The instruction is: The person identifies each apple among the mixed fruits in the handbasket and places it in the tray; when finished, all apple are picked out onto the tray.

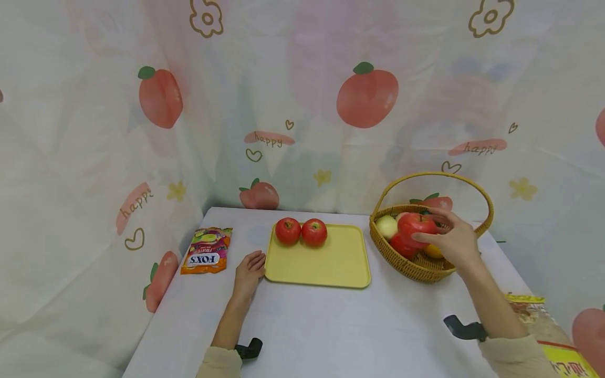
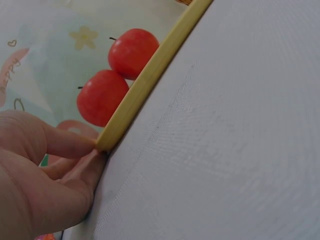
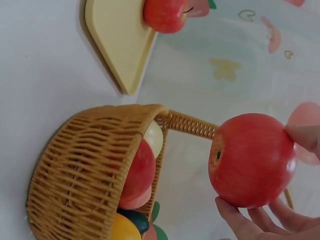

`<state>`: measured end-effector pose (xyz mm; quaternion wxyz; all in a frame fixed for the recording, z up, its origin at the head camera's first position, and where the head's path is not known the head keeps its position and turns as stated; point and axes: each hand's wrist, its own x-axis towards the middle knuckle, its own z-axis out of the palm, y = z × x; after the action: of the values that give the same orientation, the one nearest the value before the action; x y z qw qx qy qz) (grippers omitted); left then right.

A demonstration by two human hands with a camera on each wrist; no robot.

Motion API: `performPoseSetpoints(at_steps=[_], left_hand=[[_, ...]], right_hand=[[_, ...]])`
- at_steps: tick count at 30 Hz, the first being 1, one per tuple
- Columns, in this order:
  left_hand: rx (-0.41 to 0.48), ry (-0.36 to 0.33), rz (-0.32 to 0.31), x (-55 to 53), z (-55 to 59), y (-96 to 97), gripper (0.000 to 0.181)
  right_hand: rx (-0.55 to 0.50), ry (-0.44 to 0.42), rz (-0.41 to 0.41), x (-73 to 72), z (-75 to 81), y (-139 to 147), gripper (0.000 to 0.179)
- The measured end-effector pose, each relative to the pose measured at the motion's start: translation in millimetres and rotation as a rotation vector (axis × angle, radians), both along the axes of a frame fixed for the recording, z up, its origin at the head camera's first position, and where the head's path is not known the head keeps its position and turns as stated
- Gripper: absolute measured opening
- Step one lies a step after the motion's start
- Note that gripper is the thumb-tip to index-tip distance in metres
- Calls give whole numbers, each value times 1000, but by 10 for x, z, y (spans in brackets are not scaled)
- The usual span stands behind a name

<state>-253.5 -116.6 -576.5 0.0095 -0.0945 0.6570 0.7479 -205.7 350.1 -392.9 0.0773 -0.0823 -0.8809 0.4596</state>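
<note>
Right hand (image 1: 451,239): I see thumb and fingers curled round a red apple (image 3: 252,160), held above the wicker basket (image 1: 397,259) on the right
Left hand (image 1: 249,270): thumb and fingers pinch the yellow tray (image 1: 326,266) at its near left corner, lightly I think, the underside being hidden from me
Tray load: two apples (image 1: 314,232), touching, far left
Basket load: pale fruit (image 1: 386,227) left, yellow fruit (image 1: 433,252) nearer right
Left side: snack packet (image 1: 208,251)
</note>
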Motion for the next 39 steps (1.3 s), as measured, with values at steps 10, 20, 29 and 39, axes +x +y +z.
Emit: performPoseSetpoints(at_steps=[10, 20, 29, 39], left_hand=[[4, -14, -4, 11, 6, 2, 52], [-7, 0, -4, 15, -5, 3, 52], [5, 9, -13, 6, 1, -15, 53], [-2, 4, -8, 15, 5, -2, 53]], right_hand=[[14, 64, 15, 14, -15, -197, 86], [-114, 49, 23, 35, -57, -408, 85], [-203, 86, 49, 29, -136, -654, 79], [-298, 120, 103, -27, -193, -951, 79]])
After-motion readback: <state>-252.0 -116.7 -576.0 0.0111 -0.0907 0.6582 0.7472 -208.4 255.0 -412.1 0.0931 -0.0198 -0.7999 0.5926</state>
